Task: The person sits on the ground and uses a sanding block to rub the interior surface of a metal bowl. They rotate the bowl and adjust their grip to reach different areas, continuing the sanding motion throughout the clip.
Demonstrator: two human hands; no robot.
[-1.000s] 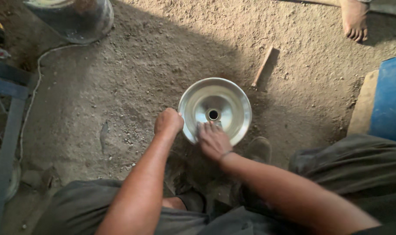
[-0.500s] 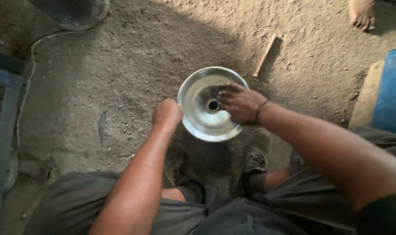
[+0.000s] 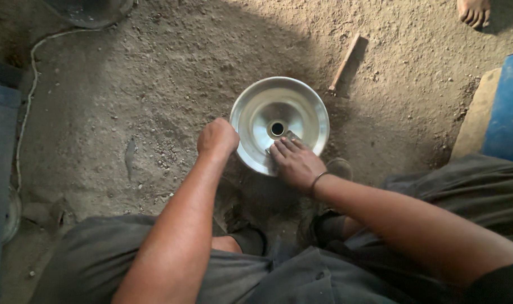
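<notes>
A shiny metal bowl (image 3: 279, 104) with a round hole in its centre rests on the dirt floor between my knees. My left hand (image 3: 217, 138) is closed on the bowl's left rim. The fingers of my right hand (image 3: 295, 163) lie inside the bowl at its near side. They press a small grey pad (image 3: 291, 136) against the inner wall, just below the hole. Most of the pad is hidden under my fingers.
A short wooden stick (image 3: 346, 61) lies just beyond the bowl. A blue panel (image 3: 507, 107) and a wooden board (image 3: 477, 115) stand at the right. Another person's bare foot (image 3: 473, 10) shows at the top right. A white cord (image 3: 28, 84) and a blue frame (image 3: 0, 141) are at the left.
My right hand swept from the bowl's near side across to the far right of the inside, then back to the near side. My left hand stayed on the rim.
</notes>
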